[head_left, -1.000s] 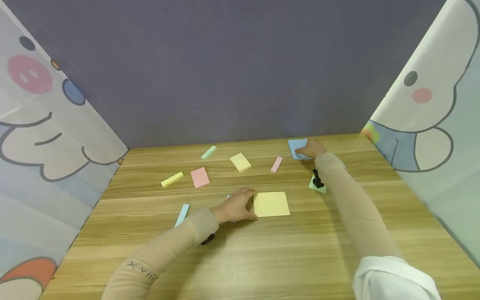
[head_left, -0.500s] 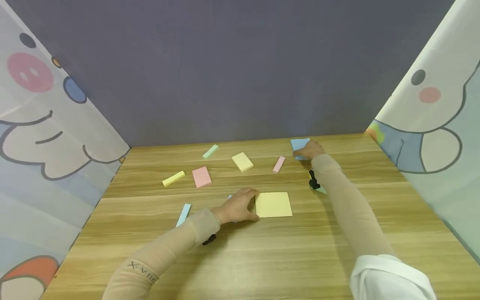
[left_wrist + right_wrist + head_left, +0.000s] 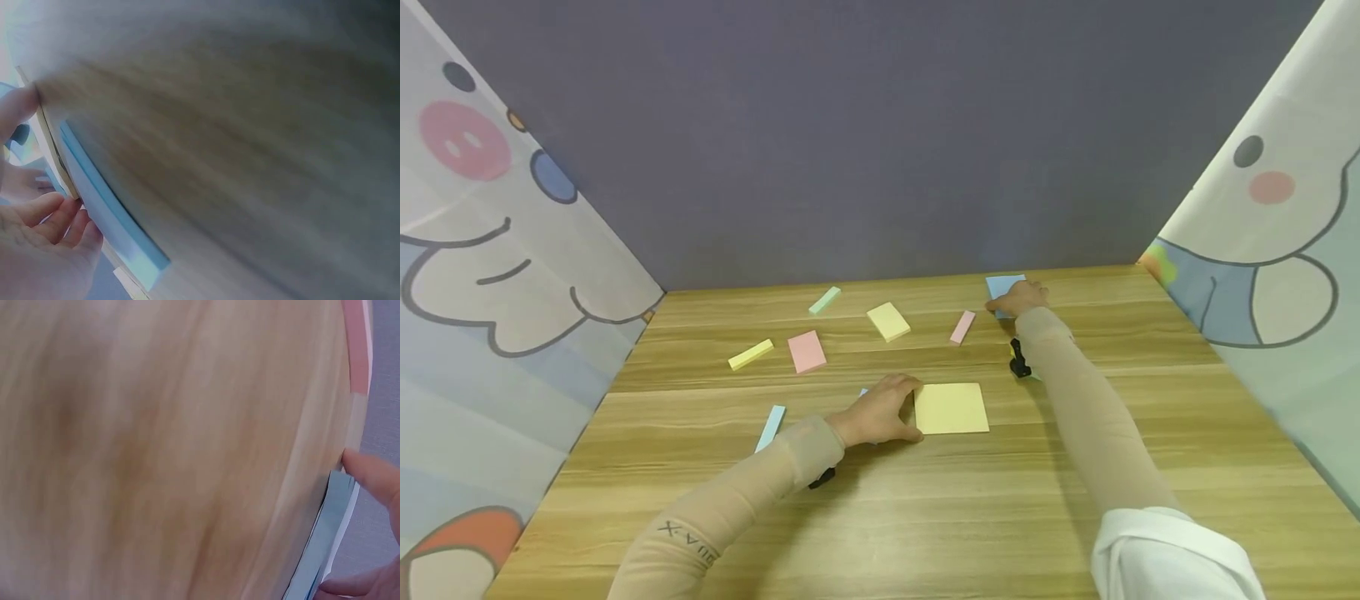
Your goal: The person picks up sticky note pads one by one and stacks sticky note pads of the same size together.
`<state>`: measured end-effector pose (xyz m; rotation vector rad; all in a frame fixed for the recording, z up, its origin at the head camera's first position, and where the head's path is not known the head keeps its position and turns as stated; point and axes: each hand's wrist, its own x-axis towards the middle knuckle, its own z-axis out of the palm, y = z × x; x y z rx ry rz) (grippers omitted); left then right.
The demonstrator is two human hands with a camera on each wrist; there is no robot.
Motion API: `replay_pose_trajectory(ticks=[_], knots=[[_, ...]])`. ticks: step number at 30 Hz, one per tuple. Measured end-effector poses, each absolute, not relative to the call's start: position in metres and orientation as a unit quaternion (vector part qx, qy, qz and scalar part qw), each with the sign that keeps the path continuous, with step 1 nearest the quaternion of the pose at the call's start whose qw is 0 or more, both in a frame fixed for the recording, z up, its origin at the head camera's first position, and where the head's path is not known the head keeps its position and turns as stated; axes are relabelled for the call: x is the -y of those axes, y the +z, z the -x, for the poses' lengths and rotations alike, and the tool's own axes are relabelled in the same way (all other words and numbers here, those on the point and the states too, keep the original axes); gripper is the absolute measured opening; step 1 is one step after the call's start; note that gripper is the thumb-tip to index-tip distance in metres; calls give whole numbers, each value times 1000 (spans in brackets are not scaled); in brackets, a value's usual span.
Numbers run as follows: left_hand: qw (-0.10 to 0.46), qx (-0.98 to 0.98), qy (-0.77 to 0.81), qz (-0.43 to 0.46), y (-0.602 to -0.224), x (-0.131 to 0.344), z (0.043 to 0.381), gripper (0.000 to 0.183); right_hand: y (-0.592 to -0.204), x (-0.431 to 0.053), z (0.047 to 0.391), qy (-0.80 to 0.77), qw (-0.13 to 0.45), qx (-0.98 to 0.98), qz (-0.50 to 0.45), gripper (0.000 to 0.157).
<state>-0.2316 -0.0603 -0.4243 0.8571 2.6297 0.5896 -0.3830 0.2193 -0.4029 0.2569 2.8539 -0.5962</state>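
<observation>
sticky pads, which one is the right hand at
The blue pad near the dark panel, right of the narrow pink pad. Part of it is hidden by the right hand, while the left hand is at the large yellow pad.

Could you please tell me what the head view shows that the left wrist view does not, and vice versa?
Only the head view shows the pink pad, yellow strip, green strip and lettered left sleeve. Only the left wrist view shows the long edge of the blue pad that the left hand mostly covers in the head view. Both show that hand gripping the large yellow pad over the table.
</observation>
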Motion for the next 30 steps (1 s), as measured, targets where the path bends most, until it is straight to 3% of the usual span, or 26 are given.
replay_pose_trajectory(ticks=[8, 30], knots=[[160, -920, 203, -294, -425, 60, 232, 80, -406, -221, 387, -233, 103, -962, -97, 55], [153, -921, 198, -299, -427, 60, 234, 81, -407, -229, 394, -243, 112, -955, -130, 69]])
